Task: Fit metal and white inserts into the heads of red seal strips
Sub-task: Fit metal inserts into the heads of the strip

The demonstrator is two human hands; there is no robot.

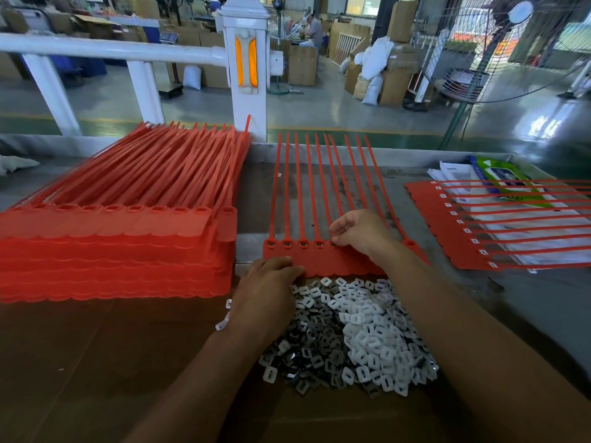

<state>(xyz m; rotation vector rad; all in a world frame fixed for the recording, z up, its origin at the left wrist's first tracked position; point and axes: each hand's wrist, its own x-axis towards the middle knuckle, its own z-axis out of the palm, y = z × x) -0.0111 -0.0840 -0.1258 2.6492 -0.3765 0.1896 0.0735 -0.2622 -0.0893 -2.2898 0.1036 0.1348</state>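
Right hand [358,231], fingers curled, presses the red seal strips [323,266]; left hand [268,282] curls on their near edge; whether either holds an insert, I cannot tell.

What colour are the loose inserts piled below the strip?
The inserts are white mixed with dark shiny metal ones; head view.

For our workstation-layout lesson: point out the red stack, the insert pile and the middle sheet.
Red stack [112,251]: head view, front of its layered tabs.
Insert pile [367,334]: head view, white inserts mid-pile.
Middle sheet [326,265]: head view, tab below its heads.

Bright daylight, floor glare, edge distortion
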